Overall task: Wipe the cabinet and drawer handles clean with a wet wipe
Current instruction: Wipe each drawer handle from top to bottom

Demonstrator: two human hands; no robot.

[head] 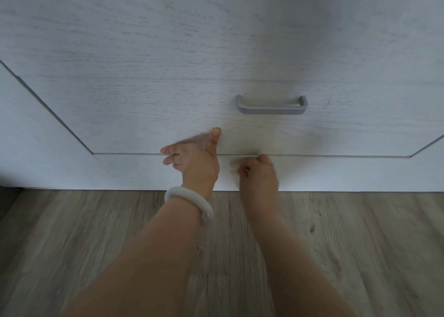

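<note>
Down low, the left hand (192, 159) spreads flat against the drawer front (149, 115), fingers straight, thumb up. The right hand (258, 172) curls round a pale wad, likely the wet wipe (234, 164), at the drawer's bottom edge, though blur hides the pinch. The grey handle (271, 105) sits above, apart from both hands. To wipe well, I judge: bring the wipe up, wrap the bar, run end to end, including the underside and posts.

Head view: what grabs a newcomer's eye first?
The two bare forearms reaching up from the bottom: the left hand, white bangle on its wrist, spread against the pale drawer front; the right hand curled on a blurred wet wipe. Above right, the grey handle is untouched.
</note>
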